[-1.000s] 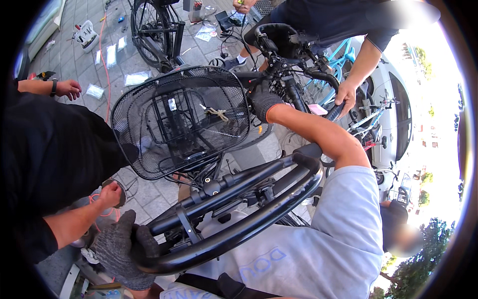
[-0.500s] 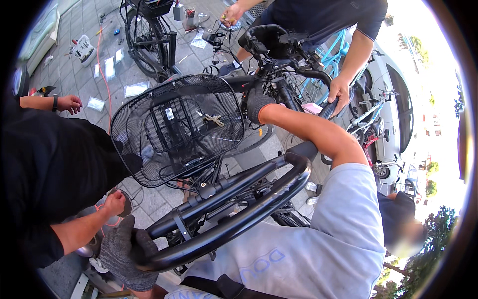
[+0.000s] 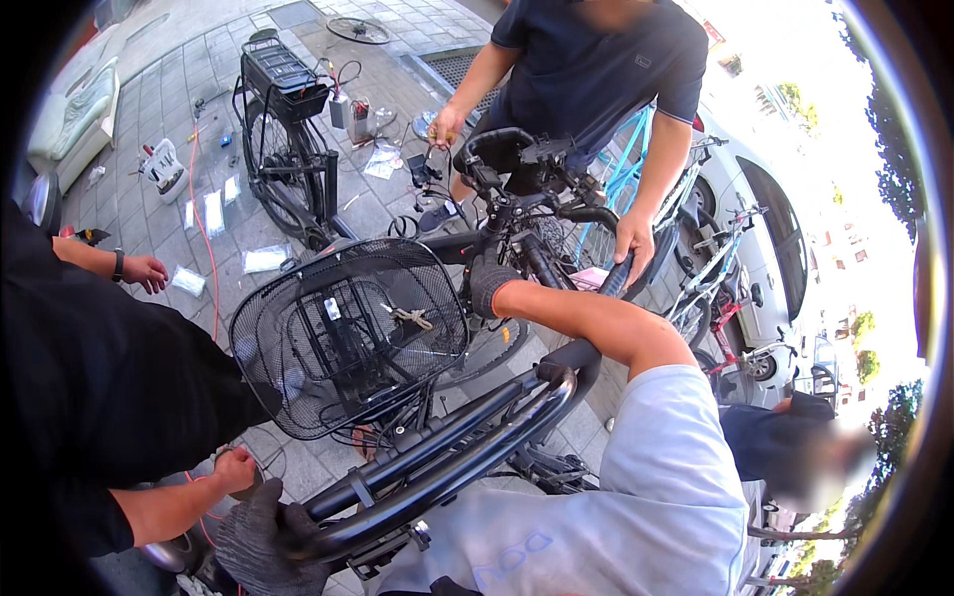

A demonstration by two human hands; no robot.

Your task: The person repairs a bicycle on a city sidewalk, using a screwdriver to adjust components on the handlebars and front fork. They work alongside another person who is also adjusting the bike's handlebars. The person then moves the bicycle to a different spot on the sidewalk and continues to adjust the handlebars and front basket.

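My left hand (image 3: 263,544), in a dark grey knit glove, is wrapped round the lower left end of a black bicycle frame (image 3: 452,484) with thick curved tubes. The frame lies slanted across my front. My right hand (image 3: 489,284), also gloved, reaches past it to the front of a black bicycle, just below the handlebar (image 3: 494,149). Its fingers are closed, but what they grip is hidden. Left of that hand is a black mesh basket (image 3: 353,343) with a small knotted cord (image 3: 409,318) inside.
A co-worker's hand (image 3: 634,244) holds the bicycle's handlebar grip at the far side. Another person (image 3: 119,368) stands close on the left. Behind are a partly stripped bicycle (image 3: 283,129), plastic packets (image 3: 214,212), and an orange cable (image 3: 204,238). Parked bicycles and a white car (image 3: 765,199) are at right.
The view has tilted up, so the bicycle and basket sit lower in it. The curved frame looks swung slightly; both my hands keep their places on things.
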